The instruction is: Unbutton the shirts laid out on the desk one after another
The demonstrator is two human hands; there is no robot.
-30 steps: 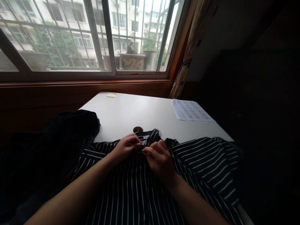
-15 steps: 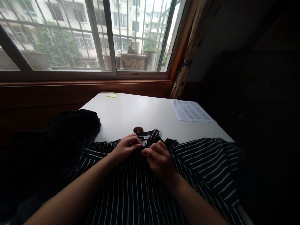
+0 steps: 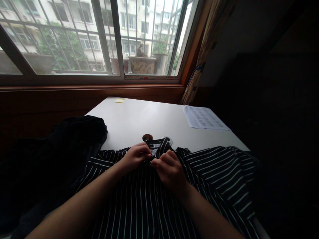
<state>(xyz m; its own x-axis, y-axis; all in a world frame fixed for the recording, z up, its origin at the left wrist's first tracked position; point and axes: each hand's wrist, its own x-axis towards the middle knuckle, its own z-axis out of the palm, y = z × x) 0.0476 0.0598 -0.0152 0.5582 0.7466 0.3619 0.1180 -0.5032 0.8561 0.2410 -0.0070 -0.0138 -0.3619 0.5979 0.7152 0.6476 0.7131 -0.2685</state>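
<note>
A dark shirt with white stripes [image 3: 147, 202] lies spread over the near part of the white table, its collar [image 3: 163, 146] pointing away from me and its sleeves out to the sides. Just below the collar, my left hand [image 3: 138, 155] pinches the front edge of the cloth. Close beside it, my right hand [image 3: 169, 169] is closed on the same front edge, fingertips almost touching the left ones. Whatever small part sits between the fingertips is too dark and covered to make out.
Dark bundled cloth [image 3: 84, 132] lies at the left. Printed sheets [image 3: 205, 118] rest on the white table [image 3: 149, 116] at the right, and a yellow note [image 3: 119, 100] at the far left. A round brown object [image 3: 147, 137] stands behind the collar. A barred window [image 3: 149, 39] is beyond.
Both hands keep their pinch on the shirt front. The fingertips have shifted only very slightly, and the view has moved a little.
</note>
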